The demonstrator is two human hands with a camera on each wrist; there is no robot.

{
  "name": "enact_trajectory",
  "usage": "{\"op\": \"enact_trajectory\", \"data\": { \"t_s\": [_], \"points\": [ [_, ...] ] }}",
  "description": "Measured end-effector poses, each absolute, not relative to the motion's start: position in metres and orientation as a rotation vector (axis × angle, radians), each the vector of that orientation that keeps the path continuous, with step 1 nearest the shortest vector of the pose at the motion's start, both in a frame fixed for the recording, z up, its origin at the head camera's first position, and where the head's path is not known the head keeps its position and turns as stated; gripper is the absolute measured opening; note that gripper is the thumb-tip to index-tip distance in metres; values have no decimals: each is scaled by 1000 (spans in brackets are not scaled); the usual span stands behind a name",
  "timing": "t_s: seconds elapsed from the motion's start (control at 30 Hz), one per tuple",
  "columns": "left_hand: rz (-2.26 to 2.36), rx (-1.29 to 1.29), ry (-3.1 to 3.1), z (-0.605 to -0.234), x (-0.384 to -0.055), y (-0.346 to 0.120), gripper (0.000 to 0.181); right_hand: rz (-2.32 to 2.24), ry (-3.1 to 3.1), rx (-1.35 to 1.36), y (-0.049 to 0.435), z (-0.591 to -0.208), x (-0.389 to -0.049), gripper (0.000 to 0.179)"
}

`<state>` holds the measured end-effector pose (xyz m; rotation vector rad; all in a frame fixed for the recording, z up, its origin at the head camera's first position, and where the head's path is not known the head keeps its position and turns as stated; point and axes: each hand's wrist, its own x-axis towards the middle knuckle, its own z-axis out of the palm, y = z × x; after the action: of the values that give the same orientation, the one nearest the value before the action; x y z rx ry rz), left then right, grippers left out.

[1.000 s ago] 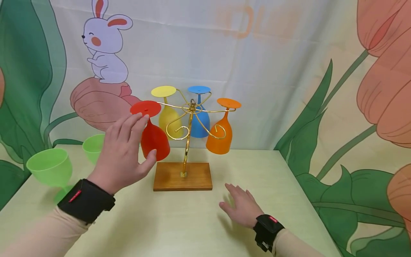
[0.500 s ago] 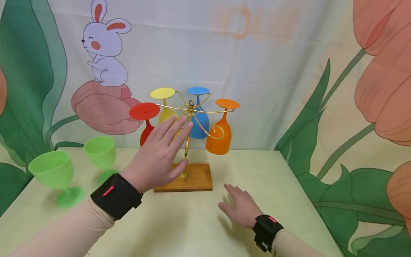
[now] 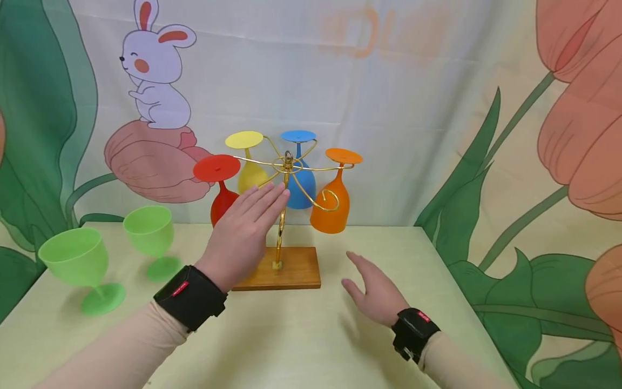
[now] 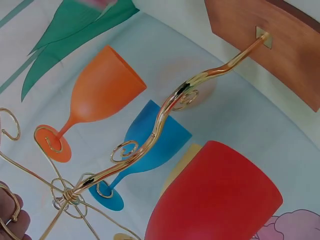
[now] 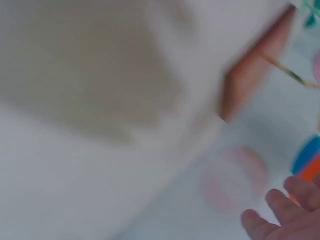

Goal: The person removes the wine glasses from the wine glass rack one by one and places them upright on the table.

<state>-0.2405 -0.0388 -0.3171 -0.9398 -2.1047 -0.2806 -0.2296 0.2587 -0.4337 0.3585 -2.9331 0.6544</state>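
Observation:
A gold wire rack [image 3: 280, 232] on a wooden base [image 3: 297, 273] carries upside-down plastic goblets: red [image 3: 223, 202], yellow [image 3: 250, 173], blue [image 3: 302, 189] and orange [image 3: 332, 212]. My left hand [image 3: 240, 235] is raised at the rack's front left, fingers straight, covering part of the red goblet. In the left wrist view, its fingertips [image 4: 15, 222] lie at a curled wire hook; whether they touch it I cannot tell. Right of the base, my right hand [image 3: 378, 292] hovers above the table with fingers extended, holding nothing.
Two green goblets, one nearer [image 3: 75, 256] and one farther [image 3: 151, 232], stand upright on the left of the pale table [image 3: 272, 346]. Behind it hangs a printed cloth [image 3: 389, 108] with a rabbit and tulips.
My left hand has moved right, away from the red goblet, to the rack's front hook. Lately my right hand has risen and turned slightly. The goblets hang as before.

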Motion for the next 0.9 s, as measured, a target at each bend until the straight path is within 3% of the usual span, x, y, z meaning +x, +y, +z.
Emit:
{"op": "enact_trajectory", "data": {
  "t_s": [0.2,0.4,0.7,0.9],
  "points": [
    [-309,-904,-2072,-318,-241,-42,54,632,-2679,432,252,-353,-255,51],
    [-321,-899,-2066,-319,-242,-44,52,623,-2521,536,238,-289,-283,57],
    [-315,-910,-2082,-321,-242,-40,52,275,-2615,657,211,-257,-311,71],
    [-311,-919,-2107,-321,-240,-42,52,236,-2717,684,212,-248,-328,67]
  ]
}}
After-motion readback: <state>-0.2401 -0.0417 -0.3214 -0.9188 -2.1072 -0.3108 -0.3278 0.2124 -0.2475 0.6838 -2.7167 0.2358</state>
